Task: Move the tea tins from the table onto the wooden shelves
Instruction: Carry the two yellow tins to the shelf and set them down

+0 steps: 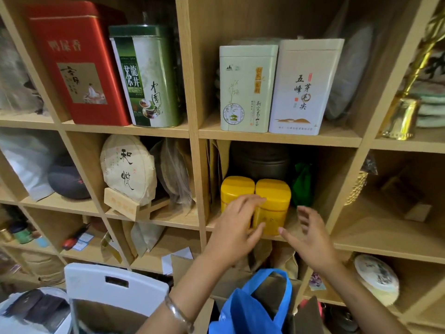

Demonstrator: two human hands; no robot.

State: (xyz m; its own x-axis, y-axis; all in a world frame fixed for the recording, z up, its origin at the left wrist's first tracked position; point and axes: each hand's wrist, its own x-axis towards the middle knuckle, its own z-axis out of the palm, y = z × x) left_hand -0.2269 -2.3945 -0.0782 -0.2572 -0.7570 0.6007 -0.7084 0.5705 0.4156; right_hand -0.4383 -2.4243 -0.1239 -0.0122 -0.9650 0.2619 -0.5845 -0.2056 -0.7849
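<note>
Nearest the camera, a blue bag (pixel 250 307) hangs open below the person's arms, and a white folding chair back (pixel 115 285) stands to its left; no tabletop is in view, so whether tins remain there cannot be told. The left hand (pixel 234 227) lies with straight fingers against the front of two yellow tea tins (pixel 255 203), touching them without curling round either. The right hand (pixel 310 235) hovers just beside the right tin, fingers spread and relaxed, its grip loose and holding nothing. The two tins stand upright and touching, side by side, at the front edge of a middle compartment of the wooden shelves (pixel 279 137), so this pair looks already placed, with perhaps only a final nudge left. Behind them sit one dark round canister (pixel 260 160) and one green packet (pixel 302 184). On the shelf above stand four larger tins: one red tin (pixel 79 66), one green cylinder (pixel 149 78), one pale green tin (pixel 245 88) and one white tin (pixel 303 88).
</note>
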